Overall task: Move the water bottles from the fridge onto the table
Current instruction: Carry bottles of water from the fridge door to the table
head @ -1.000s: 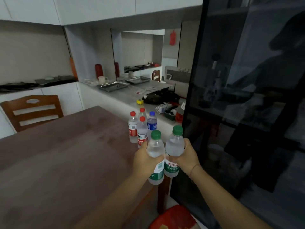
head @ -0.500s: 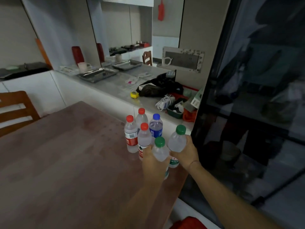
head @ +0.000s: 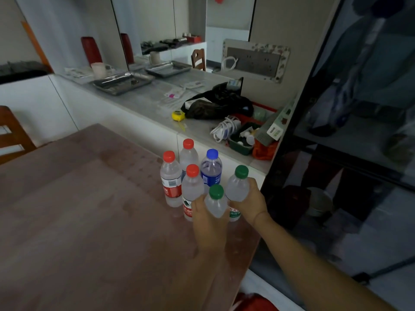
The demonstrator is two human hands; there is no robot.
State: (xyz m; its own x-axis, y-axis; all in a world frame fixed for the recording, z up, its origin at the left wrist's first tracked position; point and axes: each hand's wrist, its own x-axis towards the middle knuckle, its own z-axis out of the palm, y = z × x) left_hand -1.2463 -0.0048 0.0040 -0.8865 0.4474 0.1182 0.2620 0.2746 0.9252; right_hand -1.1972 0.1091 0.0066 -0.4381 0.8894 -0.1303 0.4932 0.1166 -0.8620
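Both hands hold a small clear bottle with a green cap over the table's right end. My left hand (head: 207, 218) grips the nearer green-capped bottle (head: 216, 202). My right hand (head: 251, 202) grips the farther green-capped bottle (head: 238, 187), whose base seems to rest on the brown table (head: 78, 221). Just behind them stand three red-capped bottles (head: 171, 178) and a blue-capped bottle (head: 211, 169) in a tight cluster. The fridge (head: 350, 131), with a dark glass door, rises at the right.
A grey counter (head: 157, 97) runs behind the table with metal trays (head: 123, 83), a black bag (head: 215, 104), a yellow tape measure (head: 178, 115), a cable bundle and a green bin. A wooden chair (head: 11, 135) stands at the left. Something red lies on the floor below.
Both hands carried the two green-capped bottles from in front of the fridge to the table's right end, lowering them beside the standing cluster. The view tilted down and moved closer.
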